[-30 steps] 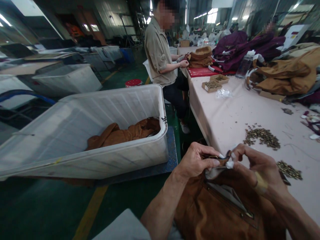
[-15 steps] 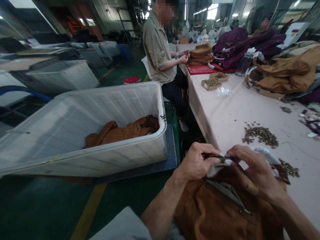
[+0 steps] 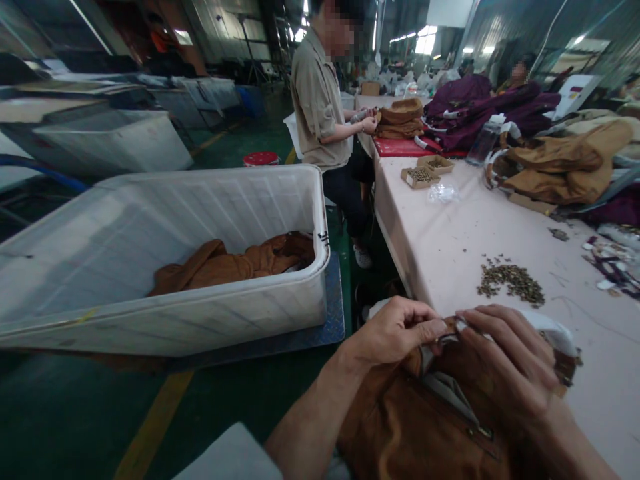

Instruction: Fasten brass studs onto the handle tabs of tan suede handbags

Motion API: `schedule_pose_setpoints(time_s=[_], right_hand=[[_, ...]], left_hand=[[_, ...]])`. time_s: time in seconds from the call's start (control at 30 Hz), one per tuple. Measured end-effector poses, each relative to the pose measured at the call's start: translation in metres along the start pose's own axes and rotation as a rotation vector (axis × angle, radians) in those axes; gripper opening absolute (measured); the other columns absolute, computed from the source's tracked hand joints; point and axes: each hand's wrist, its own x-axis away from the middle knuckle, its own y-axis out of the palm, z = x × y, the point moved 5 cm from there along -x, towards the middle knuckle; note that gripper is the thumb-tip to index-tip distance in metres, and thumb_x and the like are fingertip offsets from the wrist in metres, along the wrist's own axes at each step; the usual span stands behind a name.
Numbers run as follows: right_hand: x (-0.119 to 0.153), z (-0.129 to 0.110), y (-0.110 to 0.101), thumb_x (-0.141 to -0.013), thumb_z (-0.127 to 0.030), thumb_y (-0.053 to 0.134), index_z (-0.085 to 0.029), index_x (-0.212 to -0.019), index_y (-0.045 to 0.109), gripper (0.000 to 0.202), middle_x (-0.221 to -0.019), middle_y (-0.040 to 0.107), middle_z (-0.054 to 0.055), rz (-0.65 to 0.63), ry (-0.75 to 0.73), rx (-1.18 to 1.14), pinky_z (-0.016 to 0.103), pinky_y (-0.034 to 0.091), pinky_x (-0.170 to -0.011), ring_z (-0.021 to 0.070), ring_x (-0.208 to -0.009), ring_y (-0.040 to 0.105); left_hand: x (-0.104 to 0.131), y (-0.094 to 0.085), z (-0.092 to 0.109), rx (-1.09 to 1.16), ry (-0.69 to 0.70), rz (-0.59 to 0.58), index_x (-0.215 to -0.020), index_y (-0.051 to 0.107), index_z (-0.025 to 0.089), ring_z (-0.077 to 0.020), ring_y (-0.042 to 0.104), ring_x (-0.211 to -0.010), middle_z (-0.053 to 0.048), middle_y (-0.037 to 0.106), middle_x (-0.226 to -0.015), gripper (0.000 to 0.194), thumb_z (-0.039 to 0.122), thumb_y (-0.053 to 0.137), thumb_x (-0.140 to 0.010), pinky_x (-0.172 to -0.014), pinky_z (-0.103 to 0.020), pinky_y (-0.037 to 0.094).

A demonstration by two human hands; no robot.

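Note:
A brown bag with a zipped opening lies in front of me at the table's edge. My left hand is closed, thumb and fingers pinching the bag's upper edge. My right hand is closed on the same edge close by, its fingers bent over the material. A short piece of brown strap or trim shows between the fingertips; whether a small part is held there is hidden. Behind the right hand, white wrapping shows on the bag. A pile of small brass-coloured metal pieces lies on the table beyond my hands.
On my left stands a big white bin with brown bags inside. A co-worker handles stacked brown pieces at the table. Small boxes of metal parts, a bottle, and purple and tan bags lie farther along.
The view has shifted slightly. My right hand's fingers have stretched farther over the bag's edge, and the dark strip seen between my hands is now mostly covered. Both hands stay on the bag.

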Motion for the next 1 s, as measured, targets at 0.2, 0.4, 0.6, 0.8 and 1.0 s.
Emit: schedule_pose_setpoints(time_s=[0.2, 0.4, 0.6, 0.8, 1.0], right_hand=[[-0.01, 0.011, 0.001, -0.083, 0.002, 0.068, -0.018, -0.113, 0.068, 0.036, -0.104, 0.073, 0.014, -0.008, 0.122, -0.028, 0.043, 0.057, -0.078, 0.0258, -0.096, 0.067], [0.008, 0.097, -0.033, -0.084, -0.022, 0.07, -0.023, -0.118, 0.069, 0.034, -0.115, 0.071, 0.011, -0.059, 0.422, -0.017, 0.043, 0.056, -0.089, 0.0266, -0.103, 0.067], [0.12, 0.227, -0.11, -0.075, -0.031, 0.066, -0.018, -0.088, 0.078, 0.021, -0.072, 0.073, 0.005, -0.333, 1.082, 0.283, 0.033, 0.048, -0.068, 0.0203, -0.066, 0.063], [0.197, 0.255, -0.131, -0.067, -0.031, 0.068, -0.012, -0.078, 0.081, 0.026, -0.068, 0.074, 0.007, -0.594, 1.297, 0.178, 0.03, 0.043, -0.063, 0.0191, -0.064, 0.061], [0.219, 0.263, -0.108, -0.073, -0.04, 0.065, -0.011, -0.072, 0.079, 0.033, -0.061, 0.065, 0.003, -0.705, 1.313, 0.061, 0.029, 0.037, -0.059, 0.0155, -0.06, 0.051]], left_hand=[[-0.008, -0.003, -0.009, 0.357, -0.069, 0.067, -0.079, 0.072, 0.009, -0.0098, 0.049, -0.055, -0.003, 0.061, -0.064, 0.033, 0.04, 0.083, -0.077, -0.056, -0.023, 0.034], [-0.004, -0.037, 0.004, 0.354, -0.115, 0.33, -0.073, 0.071, 0.011, -0.0062, 0.041, -0.049, 0.001, 0.055, -0.055, 0.025, 0.03, 0.087, -0.066, -0.051, -0.019, 0.026], [-0.005, -0.04, 0.002, 0.163, -0.12, 0.381, -0.071, 0.07, 0.013, -0.0087, 0.049, -0.053, 0.0, 0.061, -0.061, 0.025, 0.029, 0.089, -0.066, -0.052, -0.019, 0.035], [-0.021, -0.029, -0.012, 0.108, -0.097, 0.298, -0.081, 0.073, 0.013, -0.0144, 0.06, -0.068, -0.004, 0.07, -0.076, 0.023, 0.032, 0.085, -0.075, -0.061, -0.022, 0.044], [-0.031, -0.031, -0.017, 0.118, -0.122, 0.346, -0.082, 0.075, 0.011, -0.0133, 0.059, -0.066, -0.004, 0.07, -0.076, 0.024, 0.031, 0.087, -0.072, -0.061, -0.021, 0.042]])
